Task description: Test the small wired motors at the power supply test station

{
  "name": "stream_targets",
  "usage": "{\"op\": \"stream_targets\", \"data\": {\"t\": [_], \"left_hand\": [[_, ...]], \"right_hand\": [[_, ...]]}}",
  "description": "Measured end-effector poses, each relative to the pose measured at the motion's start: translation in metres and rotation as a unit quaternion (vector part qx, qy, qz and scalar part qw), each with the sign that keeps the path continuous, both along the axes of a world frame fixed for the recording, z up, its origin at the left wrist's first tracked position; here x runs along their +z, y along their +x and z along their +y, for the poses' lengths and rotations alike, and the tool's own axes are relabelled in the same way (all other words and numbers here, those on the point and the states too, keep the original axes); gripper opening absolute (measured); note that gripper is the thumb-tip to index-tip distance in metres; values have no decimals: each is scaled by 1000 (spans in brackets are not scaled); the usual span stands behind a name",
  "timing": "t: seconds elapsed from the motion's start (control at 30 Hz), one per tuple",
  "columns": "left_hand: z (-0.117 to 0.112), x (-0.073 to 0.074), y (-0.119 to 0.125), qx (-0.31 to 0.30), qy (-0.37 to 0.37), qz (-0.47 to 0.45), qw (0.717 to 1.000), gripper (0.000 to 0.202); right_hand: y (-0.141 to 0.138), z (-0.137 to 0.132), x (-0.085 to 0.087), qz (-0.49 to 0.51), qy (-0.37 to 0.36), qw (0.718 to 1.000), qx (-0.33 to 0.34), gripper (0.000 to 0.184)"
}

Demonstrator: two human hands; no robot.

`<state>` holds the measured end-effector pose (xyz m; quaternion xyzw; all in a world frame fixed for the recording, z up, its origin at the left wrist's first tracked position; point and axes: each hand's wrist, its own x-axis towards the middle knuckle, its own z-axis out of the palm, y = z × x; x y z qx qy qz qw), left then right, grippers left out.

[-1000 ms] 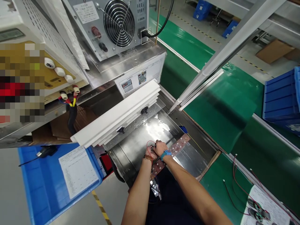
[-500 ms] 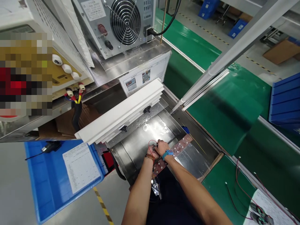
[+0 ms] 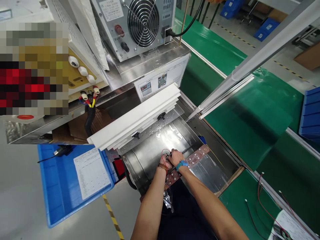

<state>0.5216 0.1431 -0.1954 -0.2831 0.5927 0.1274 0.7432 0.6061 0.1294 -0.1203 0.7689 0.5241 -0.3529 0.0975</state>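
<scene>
The right hand [image 3: 177, 157], with a blue band at its wrist, is curled closed over a small dark part that is too small to identify, and it rests on the near end of a long brown perforated board [image 3: 192, 162]. The left hand [image 3: 165, 162] sits just beside it, touching it at the fingers, also curled; what it pinches cannot be told, though a thin red wire [image 3: 163, 155] loops up around its knuckles. The board lies slantwise under both hands, running from the person's lap side out past the right hand toward a small blue piece.

Beneath the hands is a shiny steel table [image 3: 155, 150] with a curved front and a covering of clear film. Beyond the hands, a stack of white foam strips [image 3: 136, 121] lies tilted across the back of that steel surface, and behind it a printed instruction sheet [image 3: 162, 80] stands under a grey power unit with a round fan grille [image 3: 143, 21]. Left of the left hand, lower down, a blue bin [image 3: 53, 190] carries a printed form [image 3: 92, 172]. Right of the right hand stretches a green mat [image 3: 250, 116], with loose red and black leads [image 3: 260, 193] lying near its close edge.
</scene>
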Motion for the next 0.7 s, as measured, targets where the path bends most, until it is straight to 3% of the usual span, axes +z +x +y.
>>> {"op": "stream_targets", "data": {"t": [0.7], "left_hand": [[2, 12, 3, -7, 9, 4, 1000, 27]], "right_hand": [[0, -1, -3, -1, 2, 1000, 4, 28]]}}
